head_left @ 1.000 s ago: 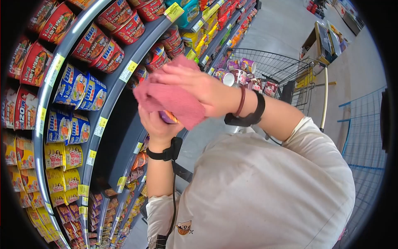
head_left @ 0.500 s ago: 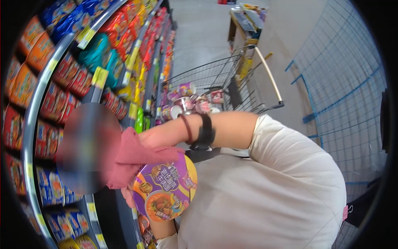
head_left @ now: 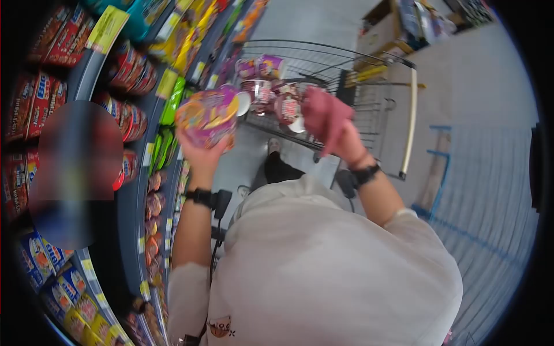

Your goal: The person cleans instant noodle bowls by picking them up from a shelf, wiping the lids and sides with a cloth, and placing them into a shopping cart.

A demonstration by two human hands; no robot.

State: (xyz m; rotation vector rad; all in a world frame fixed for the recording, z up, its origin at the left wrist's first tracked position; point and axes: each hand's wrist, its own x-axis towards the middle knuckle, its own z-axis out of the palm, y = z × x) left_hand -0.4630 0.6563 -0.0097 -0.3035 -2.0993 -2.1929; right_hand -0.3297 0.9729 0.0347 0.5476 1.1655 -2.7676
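My left hand [head_left: 202, 151] is wrapped round a purple and yellow noodle bowl [head_left: 209, 114], in front of the shelf. My right hand [head_left: 351, 144] grips a dusky red cloth [head_left: 326, 118], which hangs over the near side of the shopping cart [head_left: 369, 124]. Inside the cart lie several tubs: purple ones [head_left: 269, 67] at the back and pinkish-red ones [head_left: 287, 108] nearer to me. The bowl is slightly blurred, and its underside is partly hidden by my fingers.
Shelves with packaged noodles [head_left: 49, 98] and price labels line the left side. A blue wire rack [head_left: 490, 230] stands at the right. Cardboard boxes [head_left: 378, 34] are beyond the cart. My feet show below the cart.
My hands have moved apart. The bowl has gone up and away from my body in my left hand, while my right hand has swung right with the cloth. The view has shifted toward the cart.
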